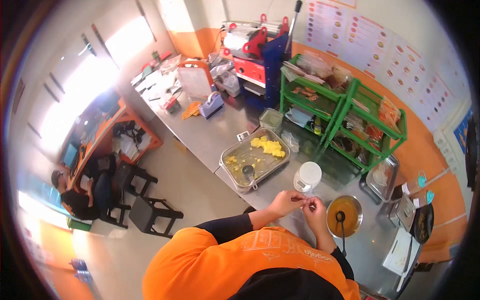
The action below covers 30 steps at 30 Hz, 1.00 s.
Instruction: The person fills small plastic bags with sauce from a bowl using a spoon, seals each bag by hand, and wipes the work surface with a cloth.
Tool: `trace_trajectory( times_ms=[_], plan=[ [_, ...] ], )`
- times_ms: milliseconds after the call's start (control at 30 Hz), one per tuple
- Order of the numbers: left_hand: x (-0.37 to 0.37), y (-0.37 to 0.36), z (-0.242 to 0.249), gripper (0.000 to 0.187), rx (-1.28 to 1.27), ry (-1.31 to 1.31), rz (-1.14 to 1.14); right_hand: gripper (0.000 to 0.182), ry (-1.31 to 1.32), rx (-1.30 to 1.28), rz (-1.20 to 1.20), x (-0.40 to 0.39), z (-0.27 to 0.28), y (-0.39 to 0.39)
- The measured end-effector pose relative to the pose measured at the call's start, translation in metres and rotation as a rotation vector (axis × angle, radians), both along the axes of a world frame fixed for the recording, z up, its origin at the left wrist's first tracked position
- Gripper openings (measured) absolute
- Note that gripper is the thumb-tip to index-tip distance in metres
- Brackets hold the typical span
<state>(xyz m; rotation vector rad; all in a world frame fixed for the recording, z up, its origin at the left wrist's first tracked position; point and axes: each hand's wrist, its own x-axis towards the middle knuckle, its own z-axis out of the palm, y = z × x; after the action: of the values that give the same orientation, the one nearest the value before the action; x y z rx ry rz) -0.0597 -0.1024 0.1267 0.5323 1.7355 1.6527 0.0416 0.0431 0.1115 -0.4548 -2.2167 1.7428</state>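
Two bare hands meeting low centre over the steel table (215,135), left hand (285,202) and right hand (315,210) pinching something tiny between fingertips, round metal bowl (344,216) of orange sauce just right, white lidded jar (306,177) just above.

Steel counter (210,135): tray (255,159), white-lidded jar (307,177), sauce bowl (344,216), green rack (345,112).

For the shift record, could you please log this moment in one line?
left hand + right hand: pinching something tiny | beside: bowl, white jar
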Motion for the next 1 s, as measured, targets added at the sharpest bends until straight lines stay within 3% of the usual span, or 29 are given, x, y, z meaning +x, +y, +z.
trace_trajectory(
  times_ms=[100,267,400,500,600,767,833,933,1000],
  plan=[
    [-0.009,-0.020,0.011,0.024,0.036,-0.042,0.072,0.011,0.035,0.174,0.060,-0.021,0.022,-0.013],
    [-0.031,-0.069,0.048,0.025,0.149,-0.090,0.257,0.012,0.135,0.018,0.252,-0.071,0.067,-0.050],
    [-0.049,-0.115,0.090,0.024,0.102,-0.036,0.423,0.011,0.159,-0.138,0.443,-0.115,0.091,-0.082],
    [-0.075,-0.152,0.088,0.017,0.137,-0.039,0.489,0.010,0.109,-0.168,0.521,-0.148,0.095,-0.117],
    [-0.109,-0.185,0.087,0.014,-0.058,0.191,0.512,0.009,0.106,-0.012,0.509,-0.182,0.101,-0.158],
    [-0.181,-0.258,0.077,0.011,-0.100,0.437,0.338,0.011,0.053,0.100,0.473,-0.242,0.115,-0.235],
    [-0.202,-0.289,0.081,0.010,-0.179,0.551,0.346,0.014,0.085,0.212,0.467,-0.271,0.099,-0.267],
    [-0.244,-0.346,0.061,0.012,-0.324,0.671,0.553,0.015,0.144,0.304,0.504,-0.330,0.072,-0.335],
    [-0.262,-0.379,0.055,0.013,-0.357,0.623,0.575,0.014,0.133,0.338,0.524,-0.355,0.055,-0.370]
  ],
)
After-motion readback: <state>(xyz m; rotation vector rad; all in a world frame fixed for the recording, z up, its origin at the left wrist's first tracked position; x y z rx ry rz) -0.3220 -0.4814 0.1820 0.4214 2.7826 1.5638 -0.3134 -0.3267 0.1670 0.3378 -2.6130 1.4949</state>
